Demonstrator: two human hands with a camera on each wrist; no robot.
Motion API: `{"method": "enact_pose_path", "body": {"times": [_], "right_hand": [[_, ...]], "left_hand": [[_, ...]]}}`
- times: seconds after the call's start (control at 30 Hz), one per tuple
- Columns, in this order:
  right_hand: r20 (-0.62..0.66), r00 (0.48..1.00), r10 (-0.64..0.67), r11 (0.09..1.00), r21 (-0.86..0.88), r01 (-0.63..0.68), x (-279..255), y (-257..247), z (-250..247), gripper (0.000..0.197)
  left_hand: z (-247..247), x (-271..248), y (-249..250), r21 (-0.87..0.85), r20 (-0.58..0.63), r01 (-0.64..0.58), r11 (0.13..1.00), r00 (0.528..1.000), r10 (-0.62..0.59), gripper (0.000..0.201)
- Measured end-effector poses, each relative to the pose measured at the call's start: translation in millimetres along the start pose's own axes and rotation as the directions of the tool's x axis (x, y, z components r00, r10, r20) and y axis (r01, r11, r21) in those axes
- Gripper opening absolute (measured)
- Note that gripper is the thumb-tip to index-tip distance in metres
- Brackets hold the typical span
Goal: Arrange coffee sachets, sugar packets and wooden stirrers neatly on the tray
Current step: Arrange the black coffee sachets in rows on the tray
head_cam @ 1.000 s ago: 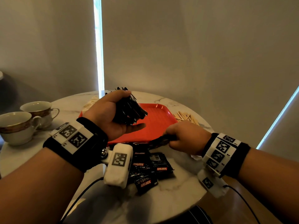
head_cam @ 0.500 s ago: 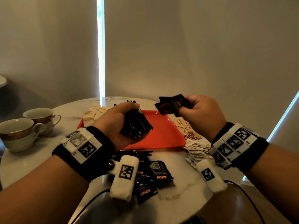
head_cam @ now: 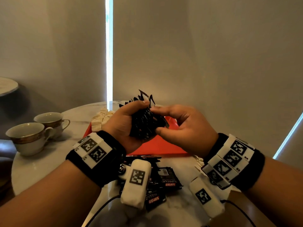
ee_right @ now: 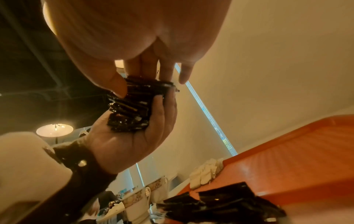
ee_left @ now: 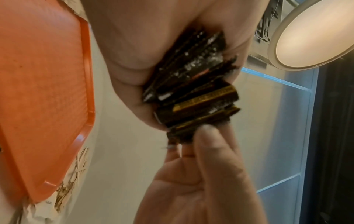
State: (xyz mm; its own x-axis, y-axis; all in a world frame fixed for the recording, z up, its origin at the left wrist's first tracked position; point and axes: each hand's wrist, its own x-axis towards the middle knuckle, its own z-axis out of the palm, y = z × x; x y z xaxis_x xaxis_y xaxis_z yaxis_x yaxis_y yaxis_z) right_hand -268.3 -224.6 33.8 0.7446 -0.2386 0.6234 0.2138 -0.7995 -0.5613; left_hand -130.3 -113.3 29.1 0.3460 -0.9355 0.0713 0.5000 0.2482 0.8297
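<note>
head | tray mostly hidden | both hands grip sachet stack

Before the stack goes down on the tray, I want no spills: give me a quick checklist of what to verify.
1. Left hand grips the sachet stack: ok.
2. Right hand pinches the stack's end: ok.
3. Stack edges aligned: not ok, corners stick out on top.
4. Tray has bare space: ok.
5. All sachets gathered: not ok, loose sachets lie on the table.
6. Sachets facing one way: cannot tell.
</note>
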Motion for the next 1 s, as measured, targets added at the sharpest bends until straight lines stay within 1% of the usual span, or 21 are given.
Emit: {"method": "enact_pose_path", "body": {"times": [0.07, 0.13, 0.2, 0.23, 0.3, 0.33, 0.37, 0.43, 0.47, 0.53, 0.6, 0.7, 0.8, 0.83, 0.87, 0.9, 0.93, 0.97, 1.0], "right_hand": [[-0.025, 1.0, -0.011, 1.0, 0.011, 0.011, 1.1, -1.8, -1.9, 0.05], [-0.048, 0.999, -0.001, 1.0, -0.02, 0.0, 3.9, -2.6, -4.9, 0.062], [-0.007, 1.0, 0.017, 0.99, -0.143, -0.017, 7.5, -2.7, -5.6, 0.074], [0.042, 0.999, 0.035, 0.988, -0.151, -0.028, 8.7, -3.6, -4.5, 0.078], [0.11, 0.992, 0.057, 0.998, 0.008, -0.058, 10.6, -5.4, -0.2, 0.081], [0.108, 0.993, 0.054, 0.996, 0.059, -0.061, 11.5, -5.8, 2.0, 0.081], [0.084, 0.995, 0.053, 0.997, 0.056, -0.058, 12.2, -5.2, 3.3, 0.083], [0.056, 0.997, 0.053, 0.998, 0.011, -0.054, 13.6, -6.7, 5.0, 0.087], [0.062, 0.997, 0.055, 0.998, -0.013, -0.055, 13.9, -8.0, 5.6, 0.091], [0.125, 0.99, 0.071, 0.997, -0.048, -0.065, 13.6, -10.4, 6.8, 0.102], [0.182, 0.978, 0.1, 0.993, -0.079, -0.087, 13.3, -12.8, 8.1, 0.11], [0.207, 0.969, 0.137, 0.987, -0.112, -0.116, 15.0, -11.7, 11.0, 0.111], [0.236, 0.956, 0.176, 0.98, -0.136, -0.147, 16.5, -8.9, 10.2, 0.127], [0.26, 0.95, 0.174, 0.983, -0.107, -0.151, 16.5, -8.0, 10.1, 0.128], [0.287, 0.943, 0.17, 0.985, -0.057, -0.16, 16.5, -8.1, 10.9, 0.125], [0.306, 0.934, 0.184, 0.98, 0.017, -0.198, 17.7, -7.3, 12.9, 0.121], [0.298, 0.929, 0.218, 0.961, 0.103, -0.258, 18.5, -5.0, 14.5, 0.116], [0.263, 0.925, 0.275, 0.933, 0.159, -0.323, 19.7, -0.9, 15.5, 0.108], [0.212, 0.911, 0.354, 0.911, 0.142, -0.387, 19.1, 3.0, 15.1, 0.096]], "left_hand": [[-0.4, -0.4, 0.2, -0.022, 0.009, 0.015, 1.0, 1.0, -0.014, 0.035], [0.8, -1.9, -0.6, -0.027, 0.059, 0.037, 0.999, 0.998, -0.036, 0.036], [5.2, -3.3, -2.5, -0.027, 0.146, 0.063, 0.998, 0.988, -0.058, 0.038], [8.3, -4.4, -2.7, -0.034, 0.183, 0.071, 0.997, 0.981, -0.064, 0.034], [12.6, -5.7, -1.8, -0.052, 0.22, 0.069, 0.996, 0.974, -0.056, 0.027], [13.0, -5.7, -1.1, -0.051, 0.22, 0.064, 0.997, 0.974, -0.051, 0.026], [13.7, -5.7, -0.6, -0.036, 0.21, 0.059, 0.998, 0.976, -0.05, 0.025], [11.8, -4.8, -0.2, -0.002, 0.179, 0.056, 0.998, 0.982, -0.055, 0.022], [10.2, -4.6, -0.4, 0.012, 0.167, 0.059, 0.998, 0.984, -0.06, 0.021], [9.1, -4.8, -1.4, 0.02, 0.157, 0.059, 0.998, 0.986, -0.061, 0.024], [9.1, -5.1, -1.8, -0.013, 0.175, 0.05, 0.999, 0.983, -0.047, 0.029], [8.4, -3.9, -1.8, 0.004, 0.188, 0.032, 0.999, 0.982, -0.032, 0.027], [3.0, -2.5, -2.4, 0.036, 0.192, 0.029, 0.999, 0.981, -0.035, 0.025], [1.5, -2.2, -3.4, 0.047, 0.184, 0.022, 0.999, 0.982, -0.03, 0.023], [-0.2, -2.3, -4.2, 0.065, 0.172, 0.019, 0.998, 0.985, -0.03, 0.021], [-2.4, -1.7, -5.7, 0.087, 0.155, 0.024, 0.996, 0.987, -0.037, 0.019], [-4.6, -1.5, -7.5, 0.11, 0.128, 0.032, 0.993, 0.991, -0.046, 0.018], [-8.2, -1.4, -8.5, 0.127, 0.091, 0.026, 0.992, 0.995, -0.038, 0.018], [-12.3, -1.3, -9.5, 0.13, 0.049, 0.015, 0.991, 0.999, -0.021, 0.018]]}}
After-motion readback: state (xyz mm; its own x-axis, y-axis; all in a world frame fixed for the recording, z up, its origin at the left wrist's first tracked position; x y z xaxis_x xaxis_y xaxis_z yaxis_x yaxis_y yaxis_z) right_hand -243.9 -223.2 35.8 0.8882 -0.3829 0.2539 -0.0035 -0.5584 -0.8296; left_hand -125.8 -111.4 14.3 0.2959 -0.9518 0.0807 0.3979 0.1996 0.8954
